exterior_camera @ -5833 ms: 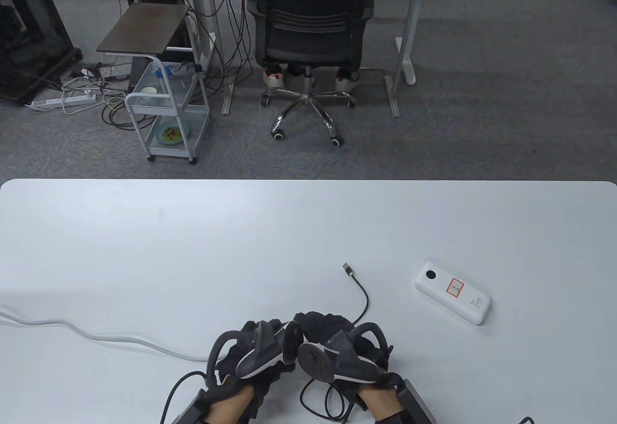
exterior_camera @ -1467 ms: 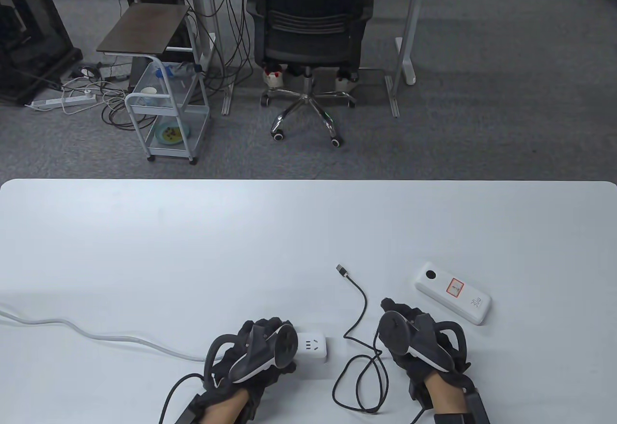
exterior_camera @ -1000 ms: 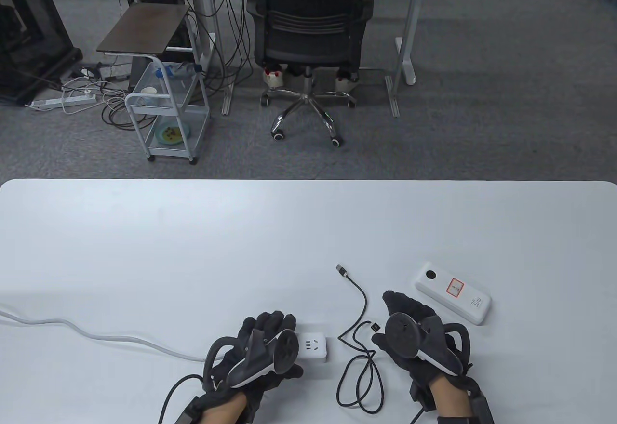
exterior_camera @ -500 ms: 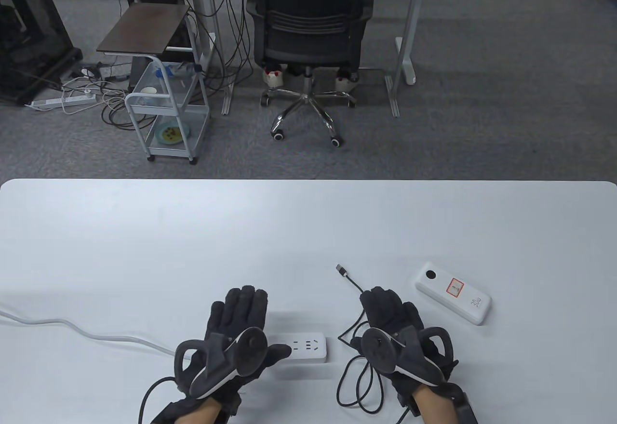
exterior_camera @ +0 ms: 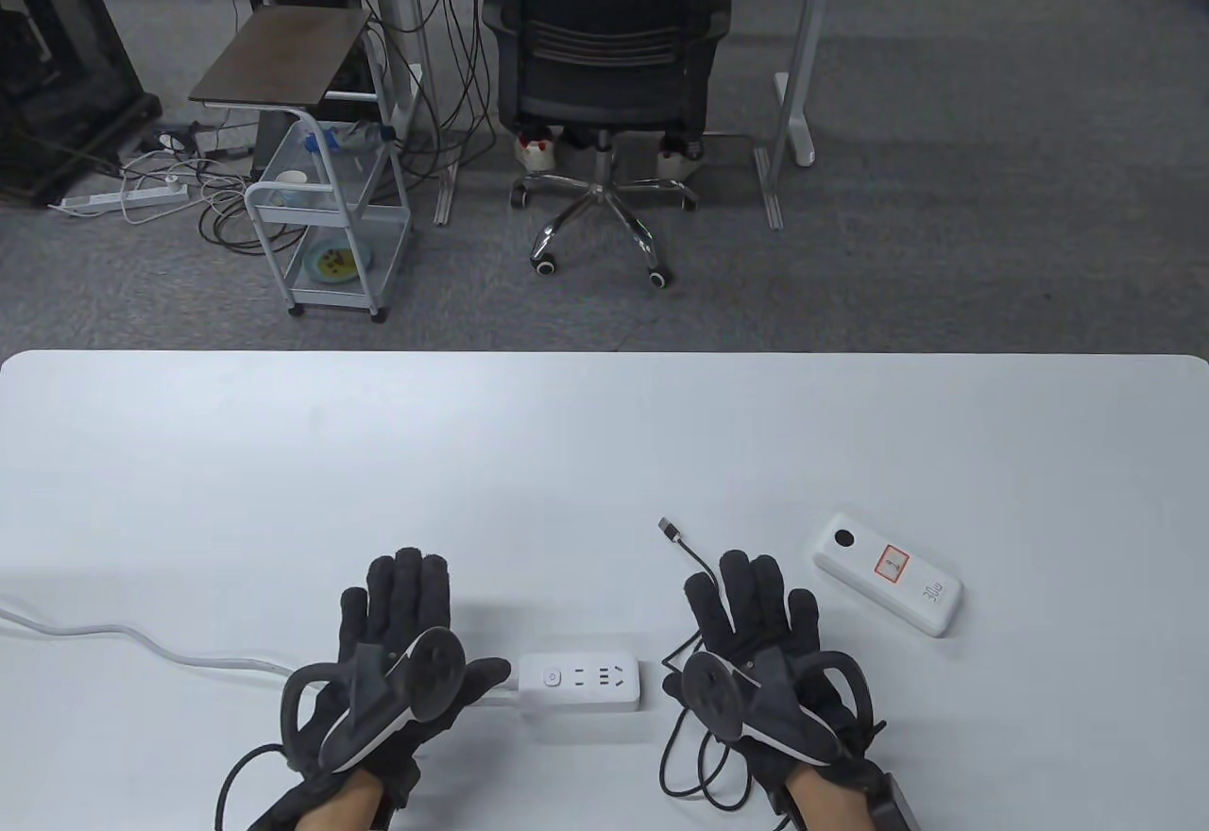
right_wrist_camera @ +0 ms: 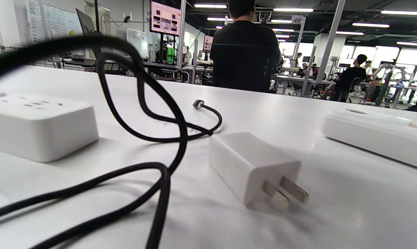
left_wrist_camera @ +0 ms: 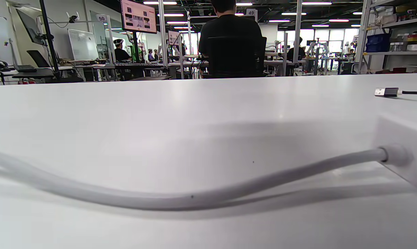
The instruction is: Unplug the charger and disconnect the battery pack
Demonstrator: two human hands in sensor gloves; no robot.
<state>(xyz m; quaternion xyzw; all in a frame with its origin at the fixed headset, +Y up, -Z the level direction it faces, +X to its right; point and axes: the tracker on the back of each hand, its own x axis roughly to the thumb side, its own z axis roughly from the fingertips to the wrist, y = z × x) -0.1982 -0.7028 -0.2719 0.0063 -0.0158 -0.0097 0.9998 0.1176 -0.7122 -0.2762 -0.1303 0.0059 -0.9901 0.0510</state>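
Observation:
The white power strip (exterior_camera: pixel 581 680) lies on the table with nothing plugged in; it also shows in the right wrist view (right_wrist_camera: pixel 39 124). My left hand (exterior_camera: pixel 406 585) lies flat and open just left of it, holding nothing. My right hand (exterior_camera: pixel 751 585) lies flat and open right of it, over the black cable (exterior_camera: pixel 699 765). The white charger (right_wrist_camera: pixel 253 166) lies loose on the table in the right wrist view, prongs bare; the table view hides it under my right hand. The cable's free USB end (exterior_camera: pixel 671 529) lies apart from the white battery pack (exterior_camera: pixel 888 573).
The strip's grey cord (exterior_camera: pixel 189 656) runs off the table's left edge and crosses the left wrist view (left_wrist_camera: pixel 194 197). An office chair (exterior_camera: pixel 604 47) and a small trolley (exterior_camera: pixel 326 236) stand on the floor beyond the far edge.
Both hands opened and spread flat on the table. The left hand slid left off the power strip, uncovering it. The right hand let go of the charger and moved slightly left.

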